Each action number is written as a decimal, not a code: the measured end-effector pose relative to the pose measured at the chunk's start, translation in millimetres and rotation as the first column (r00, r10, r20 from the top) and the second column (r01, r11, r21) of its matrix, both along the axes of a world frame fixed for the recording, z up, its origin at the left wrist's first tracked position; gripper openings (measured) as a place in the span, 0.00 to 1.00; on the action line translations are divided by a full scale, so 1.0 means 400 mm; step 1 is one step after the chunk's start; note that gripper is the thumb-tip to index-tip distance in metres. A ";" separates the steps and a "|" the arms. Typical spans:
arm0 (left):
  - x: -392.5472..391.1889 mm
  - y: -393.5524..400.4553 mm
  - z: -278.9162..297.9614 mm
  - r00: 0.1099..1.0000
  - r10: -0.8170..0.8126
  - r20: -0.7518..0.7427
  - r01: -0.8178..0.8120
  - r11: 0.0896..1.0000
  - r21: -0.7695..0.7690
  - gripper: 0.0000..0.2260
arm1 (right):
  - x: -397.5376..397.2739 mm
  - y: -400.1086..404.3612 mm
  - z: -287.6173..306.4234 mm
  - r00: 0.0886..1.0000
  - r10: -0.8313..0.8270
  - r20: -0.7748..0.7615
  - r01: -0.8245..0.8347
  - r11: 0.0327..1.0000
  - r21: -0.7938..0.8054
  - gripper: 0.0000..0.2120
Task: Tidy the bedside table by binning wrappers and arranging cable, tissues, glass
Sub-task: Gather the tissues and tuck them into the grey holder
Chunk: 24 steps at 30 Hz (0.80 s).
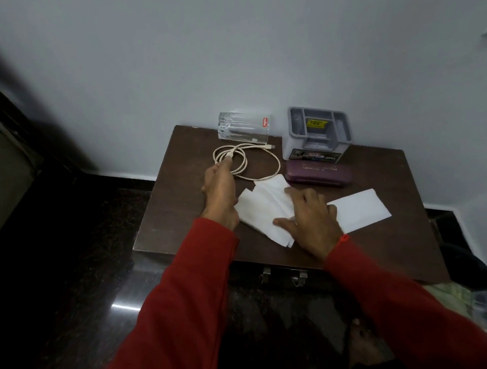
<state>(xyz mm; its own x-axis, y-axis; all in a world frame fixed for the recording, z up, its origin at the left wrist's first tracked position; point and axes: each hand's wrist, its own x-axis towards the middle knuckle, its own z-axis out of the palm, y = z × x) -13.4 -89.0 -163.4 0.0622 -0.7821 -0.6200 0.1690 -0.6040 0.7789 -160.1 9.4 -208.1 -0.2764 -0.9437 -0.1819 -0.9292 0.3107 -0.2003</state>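
On the brown surface (383, 250), the left hand (220, 191) reaches forward, its fingertips pinching the coiled white cable (246, 162). The cable's loose loop trails rightward toward the purple case (318, 174), and the glass (243, 128) lies on its side just behind the coil. To the right, the right hand (310, 223) lies flat, fingers straight, pressing the crumpled tissues (263, 208); one more tissue (360, 210) lies just beyond it. The left hand is plainly nearer the cable.

Pale wall (228, 42), dark glossy floor (84, 265), brown table (383, 247)
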 end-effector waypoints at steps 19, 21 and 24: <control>-0.102 0.206 0.017 0.821 -0.318 -0.474 0.288 0.948 -0.136 0.14 | -0.078 0.107 0.163 0.088 -0.076 0.993 0.516 0.856 0.020 0.14; -0.098 0.217 0.019 0.845 -0.342 -0.412 0.299 0.940 -0.167 0.10 | -0.097 0.122 0.163 0.079 -0.125 0.989 0.534 0.843 0.064 0.12; -0.092 0.254 0.025 0.836 -0.386 -0.389 0.356 0.922 -0.151 0.15 | -0.114 0.151 0.154 0.105 -0.126 0.986 0.524 0.850 0.052 0.09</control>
<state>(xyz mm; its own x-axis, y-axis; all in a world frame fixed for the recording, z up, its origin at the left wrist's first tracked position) -50.1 12.7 -153.6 -0.4847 -0.7379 -0.4696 0.2509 -0.6316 0.7336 -205.8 69.7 -146.4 -0.3701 -0.8605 -0.3501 0.2341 0.2784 -0.9315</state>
